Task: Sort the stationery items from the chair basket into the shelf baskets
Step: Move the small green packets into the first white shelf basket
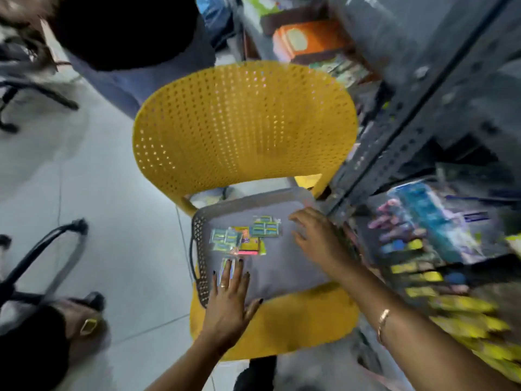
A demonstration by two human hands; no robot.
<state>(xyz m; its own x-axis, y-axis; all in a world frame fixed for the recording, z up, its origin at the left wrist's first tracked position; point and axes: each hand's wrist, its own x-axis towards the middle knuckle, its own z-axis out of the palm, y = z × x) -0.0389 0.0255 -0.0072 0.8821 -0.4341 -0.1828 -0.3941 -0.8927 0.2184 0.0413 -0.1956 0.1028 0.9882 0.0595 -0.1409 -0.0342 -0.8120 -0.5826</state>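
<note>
A grey basket (282, 277) sits on the seat of a yellow chair (242, 122). Inside it lie a few small packets: a clear pack of blue-green pieces (266, 226), a similar pack (225, 239), a yellow-and-pink packet (249, 244) and a small item (227, 263) under my fingertips. My left hand (229, 294) lies flat with fingers spread over the basket's near left part, touching that small item. My right hand (318, 238) hovers open over the basket's right side, holding nothing. The picture is blurred.
A grey metal shelf (408, 131) stands to the right, with baskets of stationery packs (423, 241) and yellow items (465, 314). Another person (127, 32) stands behind the chair. Black office chair legs (42, 255) are on the left floor.
</note>
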